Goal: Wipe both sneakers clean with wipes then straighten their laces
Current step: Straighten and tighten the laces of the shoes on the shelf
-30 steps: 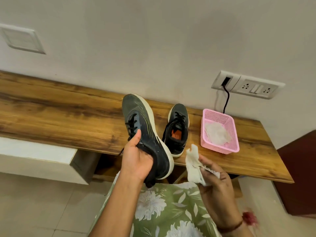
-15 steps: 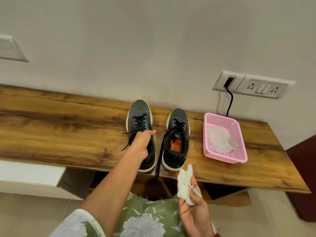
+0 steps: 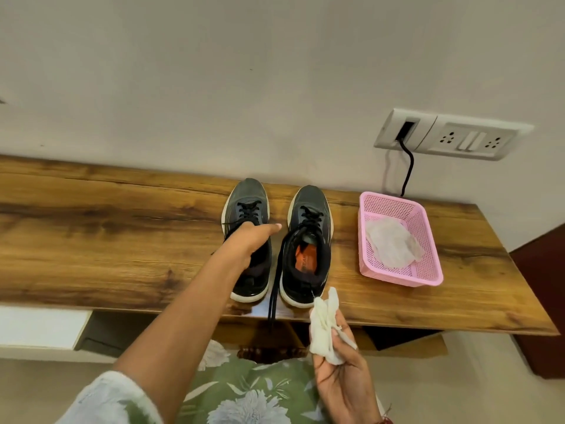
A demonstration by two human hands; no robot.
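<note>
Looking down at a wooden desk running across the middle of the frame. Two black sneakers parked side by side at centre, toes to the wall, heels near the front edge: left sneaker and right sneaker, narrow gap between them. Orange insole showing inside the right one. Loose black laces off the right sneaker trailing down through that gap and dangling over the desk's front edge.

Left hand reaching in from lower left, planted on the left sneaker's opening, thumb poking out to the right. Fingers tucked out of sight underneath, so can't tell if gripping or just resting.

Right hand at lower centre-right, in front of the desk, fingers curled round a scrunched white wipe, just below the right sneaker's heel in the frame.

Pink mesh basket right of the sneakers, with another crumpled wipe lying in it. White socket panel on the wall at upper right, with a black cable plugged in and dropping behind the basket.
</note>
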